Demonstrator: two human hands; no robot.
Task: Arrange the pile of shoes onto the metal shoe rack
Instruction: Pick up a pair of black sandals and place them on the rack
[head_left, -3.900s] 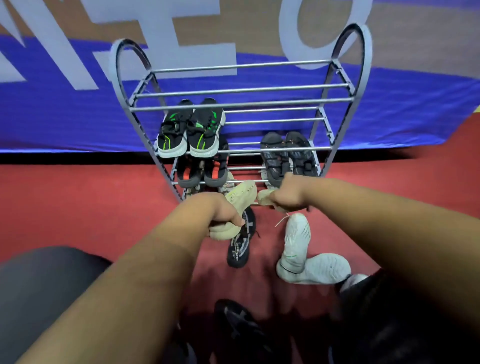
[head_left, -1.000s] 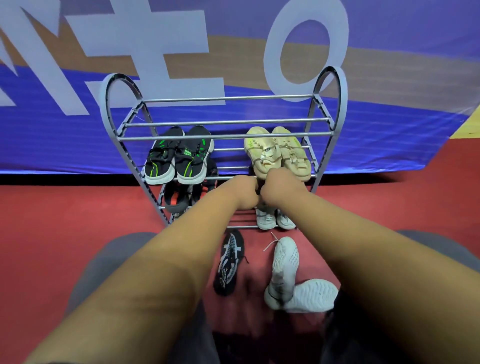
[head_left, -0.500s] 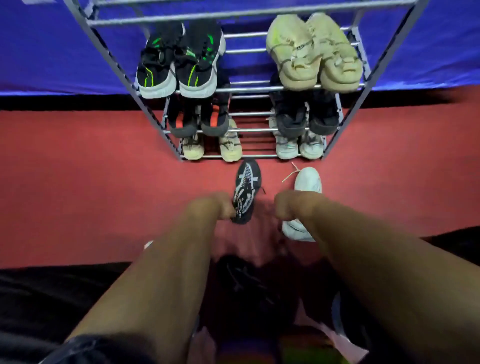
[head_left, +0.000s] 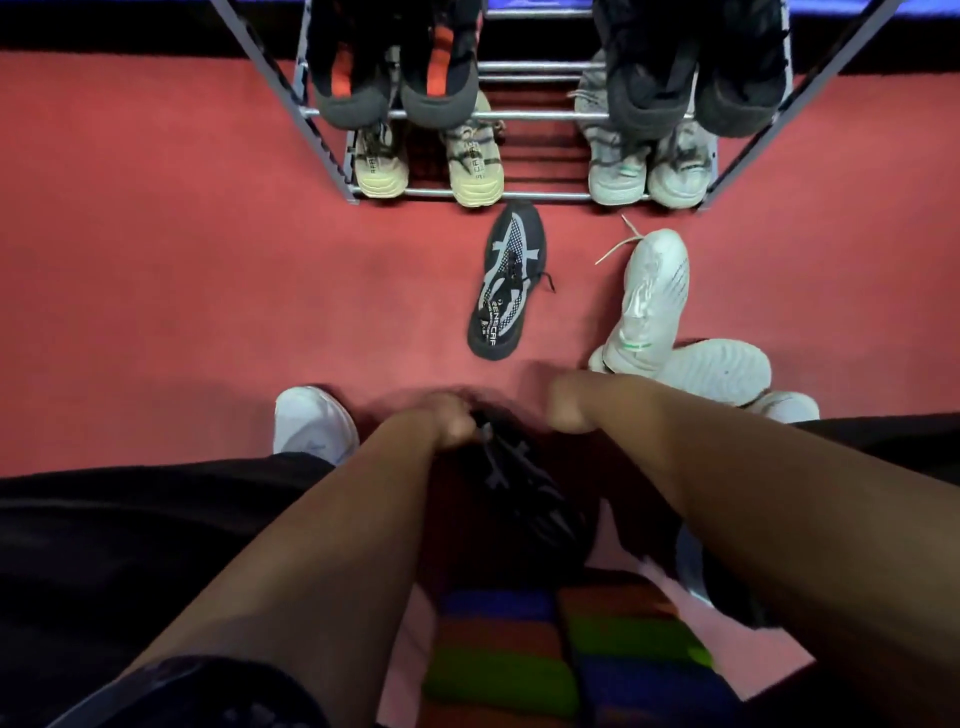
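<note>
Head view, items far to near.

1. Grey metal tube shoe rack (head_left: 519, 196), far edge of the frame; its upper tiers are cut off, so you cannot count what sits there.
2. Lowest tier: beige laced pair (head_left: 475, 166) on the left, pale grey pair (head_left: 618, 171) on the right.
3. Tier above: black pair with orange lining (head_left: 353, 88) on the left, dark grey pair (head_left: 649, 88) on the right. Four pairs shelved, as far as shown.
4. Red floor (head_left: 156, 260), still to clear: one black trainer with grey mesh pattern (head_left: 506, 283) just in front of the rack. To its right lie two white trainers (head_left: 649, 301), one leaning on the other.
5. Black laced shoe (head_left: 524, 488), near, between your forearms, in shadow.
6. Your left hand (head_left: 447, 421): fingers curled onto that shoe's far end, seemingly gripping it, though blurred.
7. Your right hand (head_left: 569, 402): curled and blurred, just right of the shoe; whether it holds anything cannot be told.
8. White toe caps (head_left: 311, 426) beside each dark trouser leg: pile or your own feet, undecided.
9. Striped multicolour fabric (head_left: 519, 649), nearest: unidentified.

Judgement: more than half done, and at least two pairs are left.
</note>
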